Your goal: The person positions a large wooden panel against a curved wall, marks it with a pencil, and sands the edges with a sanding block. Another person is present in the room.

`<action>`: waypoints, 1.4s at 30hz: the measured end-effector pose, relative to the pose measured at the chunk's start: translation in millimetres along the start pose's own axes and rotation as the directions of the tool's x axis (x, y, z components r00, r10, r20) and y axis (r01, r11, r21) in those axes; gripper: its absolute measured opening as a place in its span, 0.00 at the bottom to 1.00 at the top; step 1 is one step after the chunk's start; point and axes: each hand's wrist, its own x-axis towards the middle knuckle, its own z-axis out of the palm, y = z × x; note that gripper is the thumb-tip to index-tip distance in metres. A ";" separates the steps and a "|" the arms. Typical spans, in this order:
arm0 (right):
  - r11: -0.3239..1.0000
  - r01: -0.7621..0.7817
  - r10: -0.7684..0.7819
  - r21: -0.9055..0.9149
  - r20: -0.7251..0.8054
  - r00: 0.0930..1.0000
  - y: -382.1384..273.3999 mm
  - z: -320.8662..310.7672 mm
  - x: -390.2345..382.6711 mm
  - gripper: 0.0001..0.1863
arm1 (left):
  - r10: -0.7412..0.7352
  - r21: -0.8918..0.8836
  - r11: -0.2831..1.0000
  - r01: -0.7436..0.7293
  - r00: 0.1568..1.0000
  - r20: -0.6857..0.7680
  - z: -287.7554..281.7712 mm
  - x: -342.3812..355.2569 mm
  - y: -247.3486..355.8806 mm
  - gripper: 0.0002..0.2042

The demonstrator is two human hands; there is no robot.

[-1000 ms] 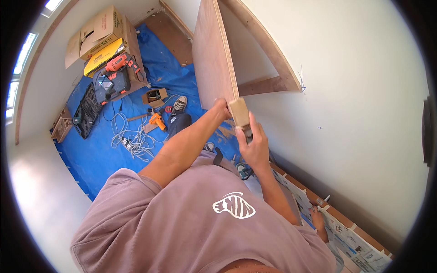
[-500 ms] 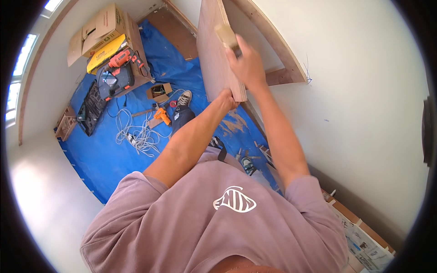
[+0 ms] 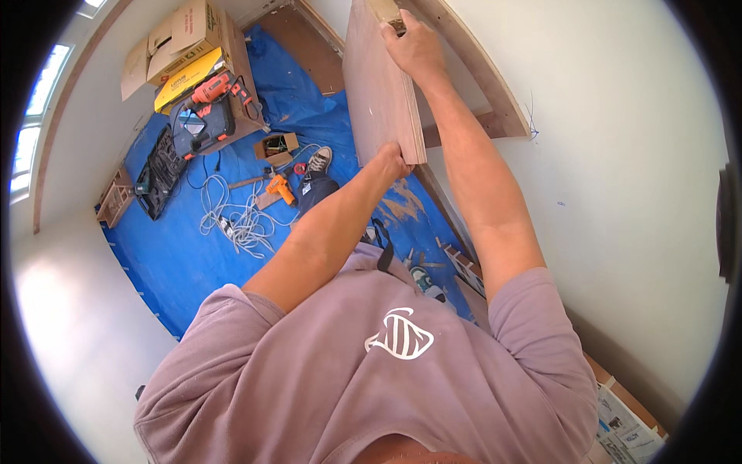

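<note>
Head view, looking down past the person's shoulders: a plywood panel point(image 3: 381, 85) stands on edge, held upright close to the white wall point(image 3: 618, 155) and just beside a curved wooden frame point(image 3: 483, 73) fixed to it. The left hand point(image 3: 393, 162) is closed around the panel's lower corner, fingers wrapped under the bottom edge. The right hand point(image 3: 416, 48) grips the top edge, fingers curled over it and pressed on a small pale wooden block point(image 3: 384, 9) there; how far that block reaches I cannot tell, since the picture's rim cuts it off. The panel's narrow edge faces the person, and its broad face turns toward the open room on the left.

Below, a blue tarp point(image 3: 193, 255) covers the floor. On it, well apart from the panel, lie a tangle of white cable point(image 3: 236, 216), an orange drill point(image 3: 278, 185), a small open box point(image 3: 278, 145), and a shoe point(image 3: 318, 161). Farther off, by the far wall, sit cardboard boxes point(image 3: 182, 35), a red power tool point(image 3: 212, 87) and an open black tool case point(image 3: 158, 170). Bare tarp lies between the cable and the pale left wall.
</note>
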 end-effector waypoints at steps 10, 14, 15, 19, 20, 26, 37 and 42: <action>0.996 -0.062 0.057 0.058 0.083 0.995 -18.9 -125.9 -283.5 0.33 | -0.041 0.198 0.979 -0.040 0.921 0.388 2.0 52.1 -6.4 0.15; 0.997 -0.002 0.000 0.073 0.025 1.000 -17.4 -78.2 -174.5 0.33 | -0.048 0.146 0.989 0.006 0.958 0.282 -7.7 58.3 -6.5 0.17; 0.999 0.022 -0.023 -0.027 -0.040 0.999 -12.0 -51.1 -118.0 0.32 | -0.035 0.084 0.996 0.019 0.982 0.184 -8.5 52.7 -6.2 0.18; 0.999 0.039 -0.040 -0.013 -0.059 0.997 -3.6 6.2 -2.0 0.33 | 0.037 0.061 0.997 -0.046 0.990 0.135 -3.4 24.5 -6.2 0.17; 0.997 0.071 -0.071 -0.004 -0.077 0.994 -2.5 6.0 -6.5 0.33 | 0.014 0.065 0.998 -0.024 0.989 0.145 -2.3 22.4 -8.7 0.17; 0.998 0.037 -0.037 0.040 -0.001 0.999 -13.4 -92.4 -212.9 0.32 | -0.102 0.106 0.991 0.083 0.976 0.193 0.4 49.5 -3.9 0.18; 0.994 0.099 -0.102 -0.043 -0.073 0.992 -13.7 -24.6 -34.5 0.33 | 0.021 0.026 0.999 -0.022 0.999 0.028 5.5 13.0 -10.6 0.20; 0.996 0.094 -0.093 0.012 -0.078 0.993 -5.6 -51.9 -140.8 0.31 | -0.090 0.080 0.994 0.076 0.977 0.192 0.6 38.1 -6.0 0.21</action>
